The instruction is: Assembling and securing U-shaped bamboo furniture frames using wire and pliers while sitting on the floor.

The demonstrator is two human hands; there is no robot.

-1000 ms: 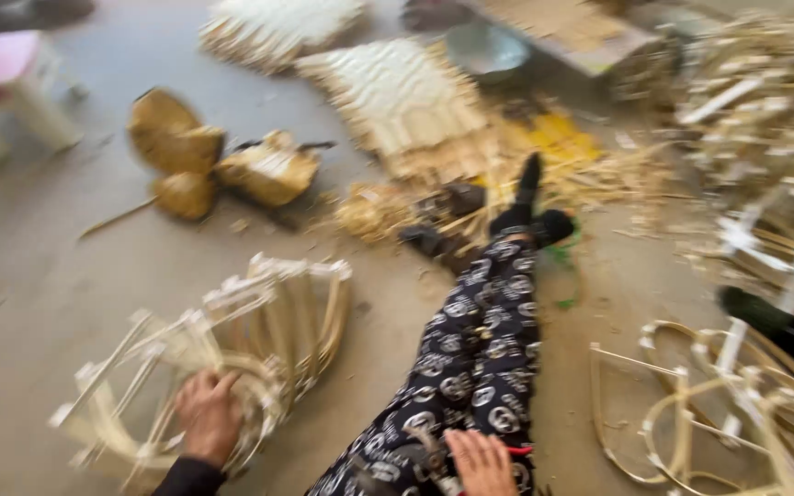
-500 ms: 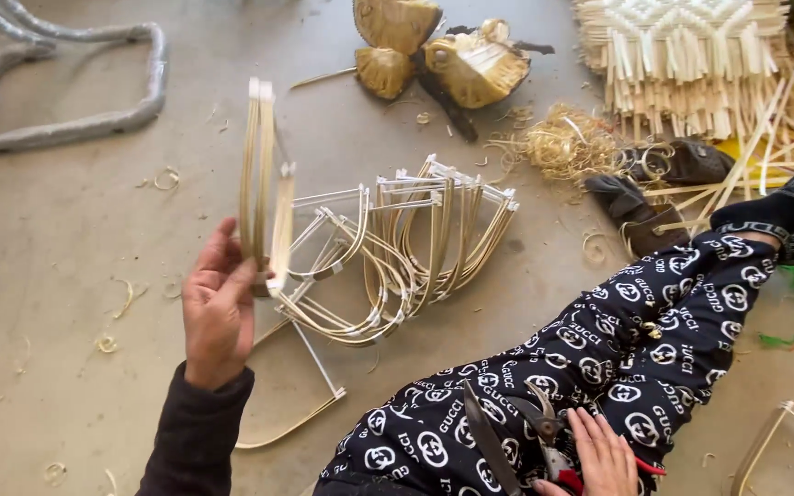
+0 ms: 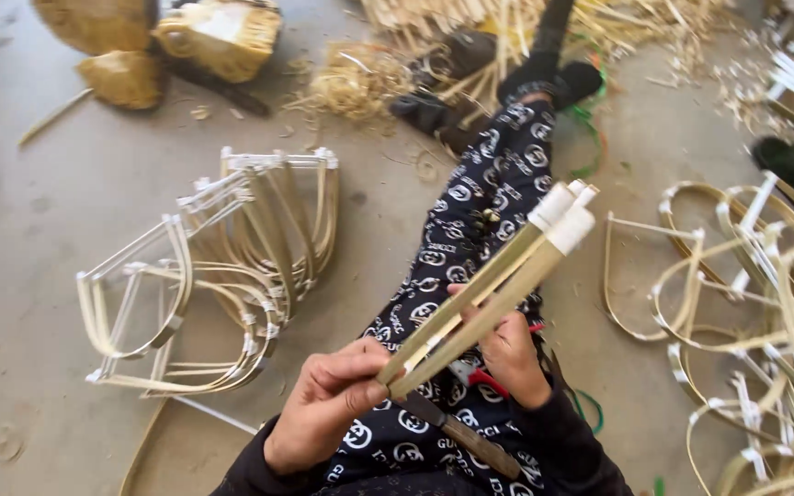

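Observation:
My left hand (image 3: 328,404) grips the lower end of a bent bamboo frame (image 3: 489,285) whose strips are taped white at the top end. My right hand (image 3: 507,354) holds the same frame from the right side, over my lap, with something red partly hidden under the palm. A knife (image 3: 461,436) with a dark blade lies on my patterned trouser leg (image 3: 470,220) just below both hands.
A row of finished bent bamboo frames (image 3: 222,266) lies on the concrete floor to the left. More frames (image 3: 755,303) pile up at the right. Bamboo shavings (image 3: 351,87), dark shoes (image 3: 443,78) and woven baskets (image 3: 218,37) lie at the back.
My left hand has brought the bamboo frame from the left side over to my lap, and my right hand has taken hold of it. The view swung right.

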